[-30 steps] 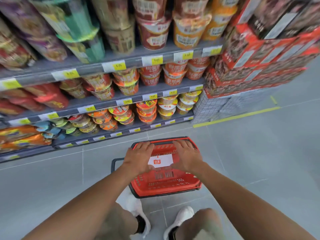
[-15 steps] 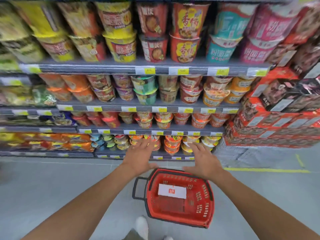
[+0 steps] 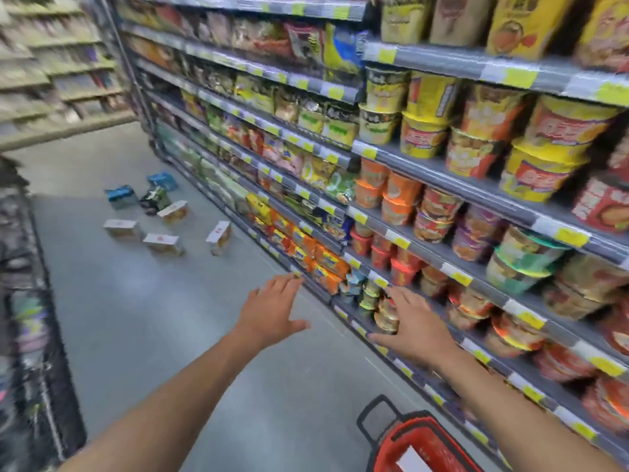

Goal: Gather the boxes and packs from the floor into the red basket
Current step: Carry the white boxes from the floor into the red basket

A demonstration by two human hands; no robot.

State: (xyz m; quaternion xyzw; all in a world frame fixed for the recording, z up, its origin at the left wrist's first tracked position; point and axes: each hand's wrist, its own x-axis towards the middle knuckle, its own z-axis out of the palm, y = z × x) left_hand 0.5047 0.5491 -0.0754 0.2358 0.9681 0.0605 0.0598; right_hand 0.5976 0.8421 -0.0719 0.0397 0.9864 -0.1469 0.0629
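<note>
Reaching forward with nothing held, the left hand [image 3: 272,311] and right hand [image 3: 417,330] hang in mid frame, each grip wide with fingers spread. Scattered at left of centre on the floor [image 3: 136,328] lie the boxes [image 3: 162,242] and packs [image 3: 121,196]: two blue packs, a dark one and four pale boxes, some tipped on edge, none touching a hand. At the bottom right edge sits the basket [image 3: 442,444], partly cropped, just beside the shelves [image 3: 442,185] and well apart from the pile. A white thing [image 3: 413,463] lies inside it, too cropped to identify.

The step in hand looks like the approach to the pile, with most of the gathering not yet done. The next move calls for closing on the nearest box [image 3: 219,235], the one closest to the shelves, and gripping it across its narrow sides. It then has to be carried back to the basket, unless the basket is brought nearer first.
</note>
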